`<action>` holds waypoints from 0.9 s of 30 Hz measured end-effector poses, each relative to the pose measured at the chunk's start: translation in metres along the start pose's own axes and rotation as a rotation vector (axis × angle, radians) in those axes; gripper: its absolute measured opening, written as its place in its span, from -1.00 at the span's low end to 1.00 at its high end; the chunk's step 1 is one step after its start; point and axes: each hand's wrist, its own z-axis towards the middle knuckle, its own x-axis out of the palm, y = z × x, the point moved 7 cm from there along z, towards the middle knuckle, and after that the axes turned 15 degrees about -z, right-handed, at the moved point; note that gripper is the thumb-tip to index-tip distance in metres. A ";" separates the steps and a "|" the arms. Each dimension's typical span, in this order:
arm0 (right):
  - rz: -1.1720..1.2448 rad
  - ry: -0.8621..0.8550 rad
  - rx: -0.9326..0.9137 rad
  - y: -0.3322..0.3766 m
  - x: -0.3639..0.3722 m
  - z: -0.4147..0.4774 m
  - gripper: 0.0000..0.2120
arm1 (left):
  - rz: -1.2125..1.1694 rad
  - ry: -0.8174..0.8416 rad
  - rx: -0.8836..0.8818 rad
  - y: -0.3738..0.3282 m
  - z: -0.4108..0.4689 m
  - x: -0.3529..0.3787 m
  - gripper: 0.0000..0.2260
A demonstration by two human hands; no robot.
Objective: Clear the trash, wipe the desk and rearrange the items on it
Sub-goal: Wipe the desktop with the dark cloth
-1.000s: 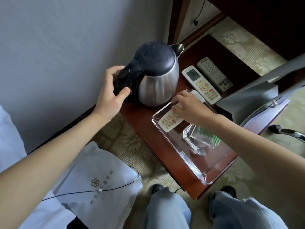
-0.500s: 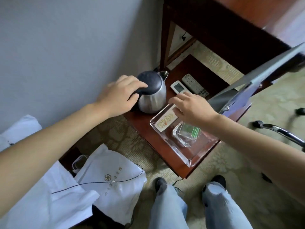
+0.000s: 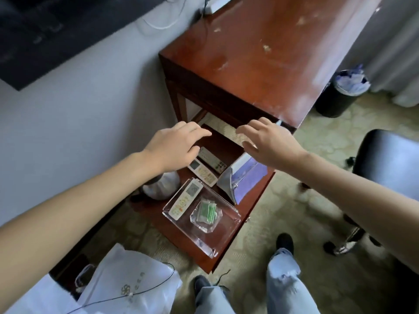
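Note:
My left hand [image 3: 179, 146] and my right hand [image 3: 269, 141] hover empty, fingers spread, above the low wooden table [image 3: 188, 243]. On that table a clear tray [image 3: 226, 241] holds a white remote [image 3: 186, 201] and a glass ashtray [image 3: 205, 217] with green packets. Beyond the tray lie two more remotes [image 3: 208, 166]. The steel kettle [image 3: 162, 185] stands at the table's left, partly hidden by my left forearm. A tilted laptop [image 3: 240, 180] sits on the right. The taller desk [image 3: 267, 53] stretches ahead with crumbs on its top.
A black bin [image 3: 340, 96] with a plastic liner stands right of the desk. A black swivel chair [image 3: 385, 168] is on the right. White bags [image 3: 127, 284] lie on the carpet at lower left. My feet stand by the table's near corner.
My left hand let go of the kettle and my right hand left the remote in the tray. Both hands rose toward the desk's edge; the view pulled back and upward.

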 end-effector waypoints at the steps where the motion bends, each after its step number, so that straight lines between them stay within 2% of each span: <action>1: 0.007 0.001 0.034 -0.020 0.003 0.000 -0.74 | -0.005 0.003 -0.016 -0.009 0.018 0.002 -0.61; 5: 0.050 0.016 0.110 -0.103 0.022 0.004 -0.72 | -0.048 0.009 -0.127 -0.034 0.091 0.021 -0.60; 10: 0.075 0.117 0.084 -0.197 0.052 0.005 -0.68 | -0.116 0.072 -0.233 -0.063 0.182 0.057 -0.60; 15: 0.047 0.121 -0.056 -0.277 0.075 0.002 -0.67 | -0.120 0.108 -0.227 -0.082 0.261 0.072 -0.62; 27: -0.033 0.181 0.004 -0.471 0.162 0.066 -0.57 | 0.022 0.158 -0.160 -0.056 0.469 0.118 -0.55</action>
